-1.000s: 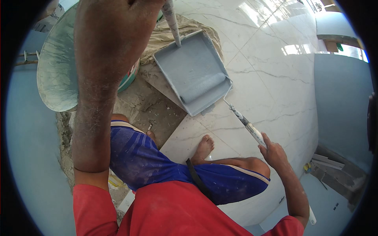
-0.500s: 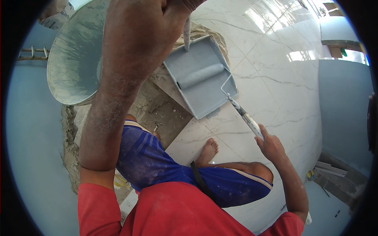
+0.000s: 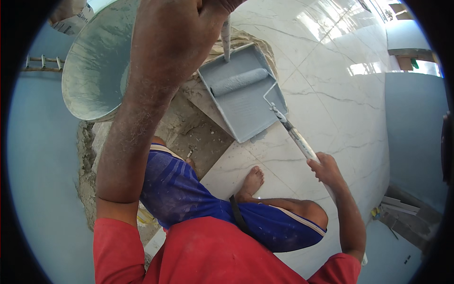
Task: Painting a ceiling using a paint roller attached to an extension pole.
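Observation:
My right hand (image 3: 326, 168) grips the long handle of a paint roller (image 3: 298, 138). The roller's grey sleeve (image 3: 239, 81) lies across the upper part of a grey paint tray (image 3: 248, 120) on the floor. Close to the camera, my left hand (image 3: 189, 19) is raised at the top of the view and closed around a thin grey-coated stick (image 3: 226, 40) that hangs over the tray's far end. I am squatting in blue shorts and a red shirt, with my bare foot (image 3: 250, 182) just below the tray.
A large round tub of grey paint (image 3: 92, 75) stands at the upper left. Rough bare cement (image 3: 189, 128) lies between tub and tray. White marble tiles (image 3: 340, 109) cover the floor to the right. Grey walls are on both sides, with scrap pieces (image 3: 402, 213) at the lower right.
The roller has travelled from the tray's lower edge up into the tray. My raised left arm has shifted right, and more of the tub shows.

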Tool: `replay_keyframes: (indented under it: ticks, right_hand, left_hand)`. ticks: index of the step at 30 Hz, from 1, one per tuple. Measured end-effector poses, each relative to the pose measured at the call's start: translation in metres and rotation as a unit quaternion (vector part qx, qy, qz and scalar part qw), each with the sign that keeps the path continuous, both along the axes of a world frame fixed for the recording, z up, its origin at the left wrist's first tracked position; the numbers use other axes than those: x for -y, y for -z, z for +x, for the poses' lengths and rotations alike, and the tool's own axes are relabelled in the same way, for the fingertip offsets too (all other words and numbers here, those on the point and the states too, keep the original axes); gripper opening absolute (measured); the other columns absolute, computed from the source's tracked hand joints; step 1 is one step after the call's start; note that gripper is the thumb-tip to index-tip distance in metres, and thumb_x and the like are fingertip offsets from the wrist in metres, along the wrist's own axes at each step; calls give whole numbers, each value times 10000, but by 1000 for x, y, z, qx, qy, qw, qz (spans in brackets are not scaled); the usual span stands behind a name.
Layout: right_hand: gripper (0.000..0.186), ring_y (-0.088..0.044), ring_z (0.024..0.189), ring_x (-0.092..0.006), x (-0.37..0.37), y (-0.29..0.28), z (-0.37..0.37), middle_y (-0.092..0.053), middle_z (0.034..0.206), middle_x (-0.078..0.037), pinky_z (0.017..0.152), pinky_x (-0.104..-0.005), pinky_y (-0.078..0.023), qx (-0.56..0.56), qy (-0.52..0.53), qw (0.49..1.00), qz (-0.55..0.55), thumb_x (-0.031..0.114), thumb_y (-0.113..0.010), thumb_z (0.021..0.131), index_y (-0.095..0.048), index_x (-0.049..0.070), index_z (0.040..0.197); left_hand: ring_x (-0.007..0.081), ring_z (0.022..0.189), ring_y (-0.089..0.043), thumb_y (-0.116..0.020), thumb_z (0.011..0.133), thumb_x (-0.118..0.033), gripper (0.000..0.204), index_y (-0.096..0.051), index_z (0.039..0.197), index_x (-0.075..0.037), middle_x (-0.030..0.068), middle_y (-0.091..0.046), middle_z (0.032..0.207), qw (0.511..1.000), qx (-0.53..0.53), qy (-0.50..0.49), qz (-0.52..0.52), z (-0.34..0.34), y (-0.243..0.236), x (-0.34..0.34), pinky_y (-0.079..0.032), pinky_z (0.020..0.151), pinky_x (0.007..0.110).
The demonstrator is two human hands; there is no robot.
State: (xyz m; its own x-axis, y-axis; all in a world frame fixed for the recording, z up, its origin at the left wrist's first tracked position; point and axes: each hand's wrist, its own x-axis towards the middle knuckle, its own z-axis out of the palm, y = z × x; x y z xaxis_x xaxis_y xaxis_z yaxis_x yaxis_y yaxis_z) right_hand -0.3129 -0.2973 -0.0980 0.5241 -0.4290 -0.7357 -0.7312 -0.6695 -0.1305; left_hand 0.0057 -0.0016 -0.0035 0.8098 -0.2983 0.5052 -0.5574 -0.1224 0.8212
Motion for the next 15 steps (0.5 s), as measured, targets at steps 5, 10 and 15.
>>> replay_keyframes:
  ticks: [5,10,15]
  right_hand:
    - [306,-664,796,-320,-12,-65,-30,-665,853,-217,733,-412,-509,118,-17,991,-65,178,-747,787,-628,-17,990]
    - [285,-675,759,-336,-18,-116,-52,-667,785,-188,733,-415,-518,64,3,996,-69,132,-758,743,-639,18,975]
    - [293,-677,732,-369,-36,-128,-60,-670,738,-159,714,-456,-521,27,-85,981,-174,155,-765,754,-618,51,986]
  left_hand:
    - [147,804,-610,-686,951,-205,222,-587,1045,-30,71,-635,855,998,-25,5,-50,14,9,-6,-514,733,315]
    - [148,808,-603,-691,948,-211,226,-587,1032,-29,67,-626,855,998,-16,45,-43,9,0,-10,-513,731,318]
    - [139,803,-581,-691,945,-197,210,-587,1015,-27,61,-616,842,999,-6,1,-44,7,6,-2,-494,731,322]
